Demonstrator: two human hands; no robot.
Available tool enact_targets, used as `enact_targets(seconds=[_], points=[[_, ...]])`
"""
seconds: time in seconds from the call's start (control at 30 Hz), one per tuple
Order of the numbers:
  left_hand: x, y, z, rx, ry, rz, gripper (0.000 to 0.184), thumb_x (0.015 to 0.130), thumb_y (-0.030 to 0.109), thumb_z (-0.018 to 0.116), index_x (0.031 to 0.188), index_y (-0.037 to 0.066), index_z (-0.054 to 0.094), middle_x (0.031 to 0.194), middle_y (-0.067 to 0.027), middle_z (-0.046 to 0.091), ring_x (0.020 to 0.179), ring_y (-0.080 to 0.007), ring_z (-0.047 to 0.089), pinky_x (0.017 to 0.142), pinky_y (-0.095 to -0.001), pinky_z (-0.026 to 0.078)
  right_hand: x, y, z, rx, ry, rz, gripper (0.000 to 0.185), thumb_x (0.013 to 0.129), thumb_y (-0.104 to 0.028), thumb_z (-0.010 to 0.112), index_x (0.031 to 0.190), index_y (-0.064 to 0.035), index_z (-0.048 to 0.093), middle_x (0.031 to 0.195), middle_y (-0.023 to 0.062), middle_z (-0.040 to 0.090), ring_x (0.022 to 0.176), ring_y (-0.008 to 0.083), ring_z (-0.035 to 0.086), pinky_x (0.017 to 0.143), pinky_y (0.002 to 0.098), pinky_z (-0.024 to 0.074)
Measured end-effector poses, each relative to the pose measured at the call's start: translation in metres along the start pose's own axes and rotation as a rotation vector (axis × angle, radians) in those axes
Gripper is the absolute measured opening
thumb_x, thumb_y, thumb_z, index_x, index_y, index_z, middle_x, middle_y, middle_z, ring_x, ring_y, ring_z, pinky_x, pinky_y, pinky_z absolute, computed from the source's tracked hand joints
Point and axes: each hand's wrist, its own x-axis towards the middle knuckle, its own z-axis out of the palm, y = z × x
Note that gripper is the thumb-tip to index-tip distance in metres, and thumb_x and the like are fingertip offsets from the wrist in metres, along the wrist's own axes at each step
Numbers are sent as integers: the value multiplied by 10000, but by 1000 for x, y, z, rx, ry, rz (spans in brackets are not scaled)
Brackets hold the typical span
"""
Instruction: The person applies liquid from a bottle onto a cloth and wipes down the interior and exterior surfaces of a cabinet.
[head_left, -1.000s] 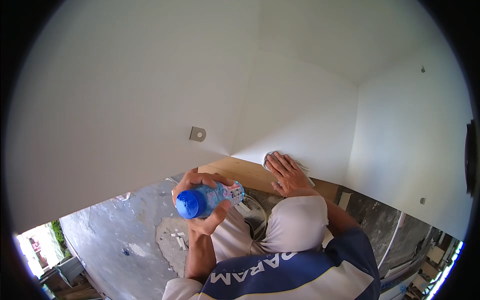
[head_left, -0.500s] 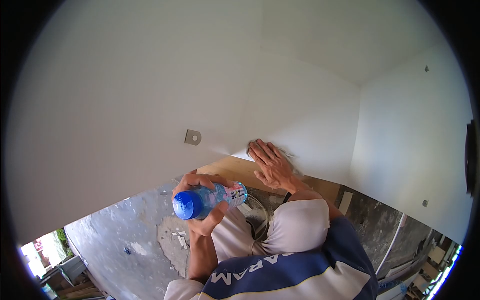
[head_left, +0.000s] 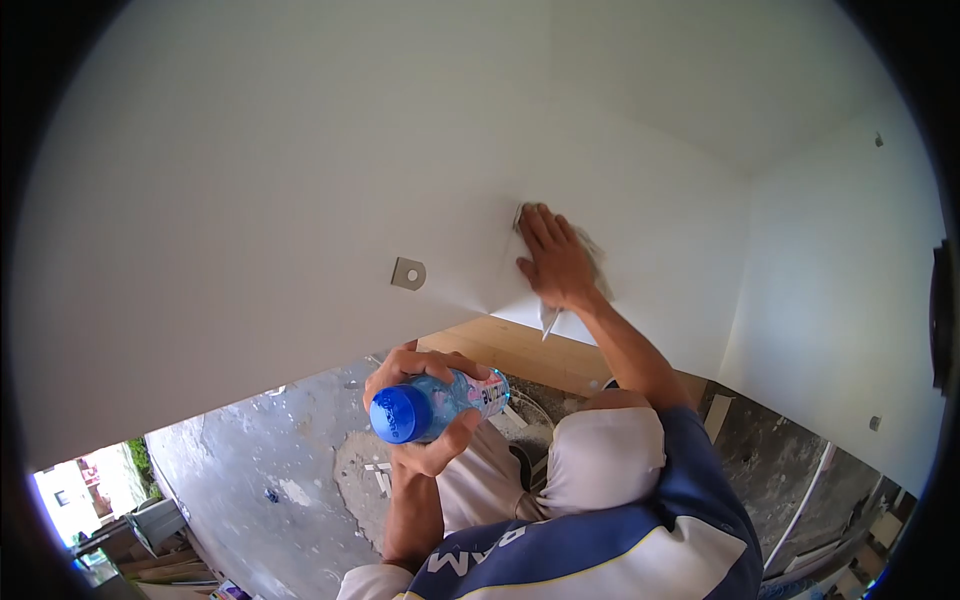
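My left hand (head_left: 430,380) is wrapped round a clear plastic bottle (head_left: 455,398) with a blue cap, tilted so the cap faces the camera. My right hand (head_left: 556,258) lies flat, fingers stretched, pressing a pale cloth (head_left: 598,262) against the white panel (head_left: 650,220). Part of the cloth shows beyond the fingertips and another corner hangs below the palm. A small metal plate with a round hole (head_left: 408,274) sits on the left white panel (head_left: 220,250).
A light wooden strip (head_left: 520,348) runs under the panels. Below lies a stained grey floor (head_left: 250,470) with small white scraps (head_left: 380,478). Small metal fittings (head_left: 875,423) are on the right panel. Boards (head_left: 165,560) lie at the lower left.
My right hand has moved with the cloth first left, then up along the white panel. My left hand still holds the bottle. The view has shifted slightly.
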Motion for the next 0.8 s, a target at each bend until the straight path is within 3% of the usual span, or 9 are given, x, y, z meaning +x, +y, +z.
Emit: enact_targets(seconds=[0.1,0.2,0.33,0.4,0.47,0.53,0.6,0.7,0.8], points=[[1,3,5,-72,47,-32,366,625,200,766,895,77,553,791,-136,751,706,-187,679,762,-314,453,-80,-66,8,50,-129,-180,620,990,-399,475,1467,-3,450,1577,191,370,1487,353,312,1218,503,255],[-1,8,7,-90,63,-77,365,622,196,765,894,78,551,792,-131,751,716,-190,691,833,-329,445,-56,-39,-6,120,-146,-219,616,983,-371,498,1470,0,440,1577,177,374,1487,345,310,1211,506,266],[-3,10,5,-60,53,-132,366,620,191,766,893,80,549,799,-131,754,730,-195,707,888,-335,435,-10,-20,-11,35,-7,1,600,958,-305,558,1456,13,452,1568,184,378,1484,367,302,1221,507,244],[2,11,6,-65,38,-80,369,612,187,760,897,79,552,802,-132,755,706,-186,685,830,-310,444,-50,-55,-5,80,-173,-83,624,970,-352,529,1476,2,436,1576,186,367,1488,376,292,1233,507,223],[3,14,10,-114,59,-80,369,607,187,758,896,80,555,806,-129,757,698,-176,672,797,-296,447,-89,-64,5,52,-175,-284,651,1003,-437,449,1500,-17,418,1593,171,350,1498,361,279,1242,491,209],[1,13,12,-157,74,-112,368,604,188,757,894,81,557,808,-126,759,699,-169,666,784,-291,446,-64,-43,0,152,-160,-211,647,1012,-423,448,1501,-1,405,1593,176,347,1502,353,270,1239,485,211],[-1,7,3,-37,27,-59,358,617,169,750,902,65,560,815,-146,750,760,-196,704,841,-301,460,-19,-13,-7,57,-44,-41,637,1024,-408,442,1493,21,407,1593,186,344,1500,352,276,1234,483,220],[-5,-1,2,-135,6,-52,399,659,157,774,970,46,551,840,-204,722,826,-289,731,906,-368,497,0,-26,14,-100,104,148,631,1027,-395,447,1485,37,409,1591,189,346,1494,357,283,1230,487,226],[-5,-4,9,-284,50,-54,443,702,168,812,1016,31,532,931,-230,680,828,-333,728,865,-441,556,-70,-42,-1,44,1,-2,667,1019,-413,467,1502,37,373,1596,198,322,1492,369,276,1224,496,241]])
